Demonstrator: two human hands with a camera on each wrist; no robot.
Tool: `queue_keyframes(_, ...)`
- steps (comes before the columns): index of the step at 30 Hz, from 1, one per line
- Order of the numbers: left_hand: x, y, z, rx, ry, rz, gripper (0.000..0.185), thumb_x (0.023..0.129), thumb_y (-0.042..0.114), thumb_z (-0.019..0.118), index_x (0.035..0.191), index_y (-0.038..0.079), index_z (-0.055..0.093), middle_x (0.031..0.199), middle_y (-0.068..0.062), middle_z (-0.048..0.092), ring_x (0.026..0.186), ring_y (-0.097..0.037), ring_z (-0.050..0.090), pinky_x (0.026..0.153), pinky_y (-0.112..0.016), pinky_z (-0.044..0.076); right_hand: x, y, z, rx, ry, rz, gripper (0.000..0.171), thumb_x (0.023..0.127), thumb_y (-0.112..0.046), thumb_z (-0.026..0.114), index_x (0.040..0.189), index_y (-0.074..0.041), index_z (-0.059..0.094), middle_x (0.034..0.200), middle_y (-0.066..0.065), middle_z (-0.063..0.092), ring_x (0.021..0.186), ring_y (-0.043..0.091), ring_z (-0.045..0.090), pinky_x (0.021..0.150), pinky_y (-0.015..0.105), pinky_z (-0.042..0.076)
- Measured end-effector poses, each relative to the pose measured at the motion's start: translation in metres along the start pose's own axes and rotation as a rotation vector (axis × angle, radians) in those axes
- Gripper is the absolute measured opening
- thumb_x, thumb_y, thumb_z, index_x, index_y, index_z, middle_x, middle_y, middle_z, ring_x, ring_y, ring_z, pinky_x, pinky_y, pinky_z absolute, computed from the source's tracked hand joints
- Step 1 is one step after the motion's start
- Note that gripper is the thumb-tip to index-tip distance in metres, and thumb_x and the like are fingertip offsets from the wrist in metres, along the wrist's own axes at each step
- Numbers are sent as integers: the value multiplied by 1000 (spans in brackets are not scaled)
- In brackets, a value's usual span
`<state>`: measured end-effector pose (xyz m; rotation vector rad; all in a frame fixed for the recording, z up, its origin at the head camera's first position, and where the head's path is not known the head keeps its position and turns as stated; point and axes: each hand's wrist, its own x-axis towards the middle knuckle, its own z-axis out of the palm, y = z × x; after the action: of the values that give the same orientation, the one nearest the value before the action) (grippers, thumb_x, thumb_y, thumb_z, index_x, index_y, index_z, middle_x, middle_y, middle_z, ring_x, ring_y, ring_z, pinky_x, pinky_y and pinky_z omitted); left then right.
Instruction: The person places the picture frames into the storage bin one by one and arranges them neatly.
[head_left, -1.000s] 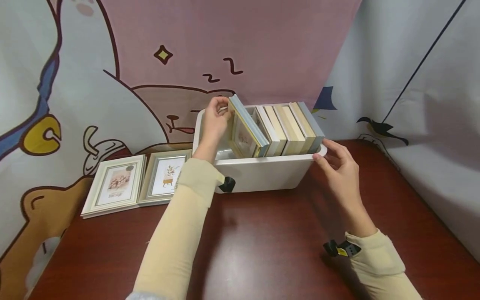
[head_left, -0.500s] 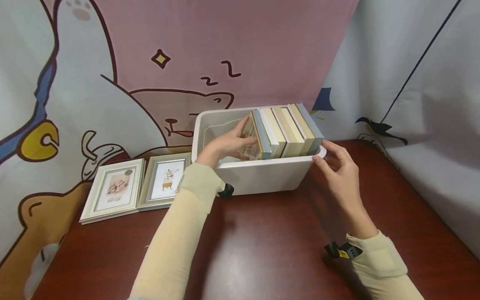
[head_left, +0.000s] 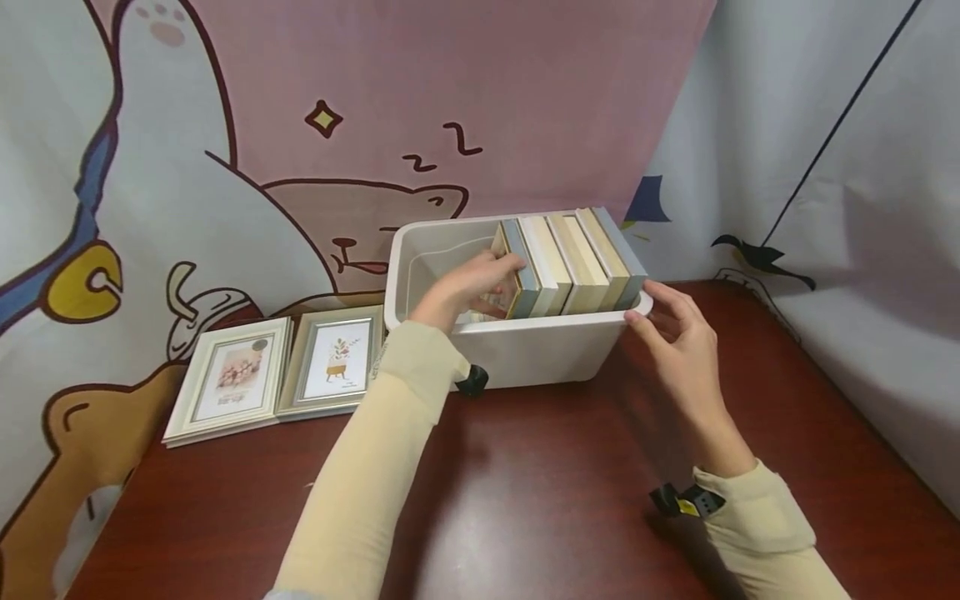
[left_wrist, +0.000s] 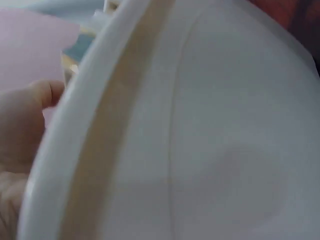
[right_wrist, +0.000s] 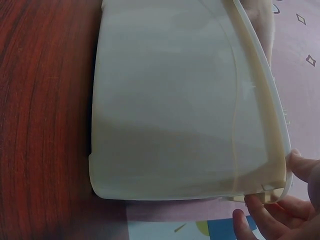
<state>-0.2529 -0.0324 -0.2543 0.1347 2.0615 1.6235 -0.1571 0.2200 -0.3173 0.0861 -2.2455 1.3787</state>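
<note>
A white plastic bin [head_left: 525,350] stands on the table, with several picture frames [head_left: 573,262] upright in a row toward its right end. My left hand [head_left: 472,283] reaches into the bin and touches the leftmost frame, a blue-grey one with a yellowish edge [head_left: 527,293]. Its fingertips lie at that frame's top edge; the rest of the fingers are partly hidden. In the left wrist view, the bin's wall [left_wrist: 210,125] covers most of the hand. My right hand [head_left: 678,342] holds the bin's right rim corner, thumb and fingers around the rim [right_wrist: 287,165].
Two picture frames lie flat left of the bin: a cream one with a pink print [head_left: 228,379] and a silver-beige one with a plant print [head_left: 333,362]. A cartoon-printed curtain [head_left: 525,100] hangs behind the dark red wooden table [head_left: 540,500].
The blue-grey frame, tilted in my left hand a second ago, now stands against the row. My left hand has moved down and right with it. The right hand stays on the rim.
</note>
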Motion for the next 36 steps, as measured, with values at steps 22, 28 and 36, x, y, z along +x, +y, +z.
queue_keyframes(22,-22,1,-29,50,216,100,49,96,35,51,137,10,46,141,-8,46,124,-25,50,99,-36,46,1,3,2,-14,6,40,47,85,-15,71,130,-13,57,124,7,56,91,-7,59,79,6,47)
queue_keyframes(28,-46,-1,-69,-13,380,179,41,95,25,55,132,6,52,131,-10,55,115,-23,57,97,-34,48,2,-1,4,-5,9,17,46,85,-18,70,129,-15,58,122,4,57,91,-6,60,79,7,48)
queue_keyframes(36,-80,-13,-117,-44,539,213,39,94,25,55,129,6,54,128,-13,56,112,-22,59,93,-30,50,2,-1,3,-10,6,20,46,85,-19,70,129,-15,58,122,3,57,92,-5,60,80,7,48)
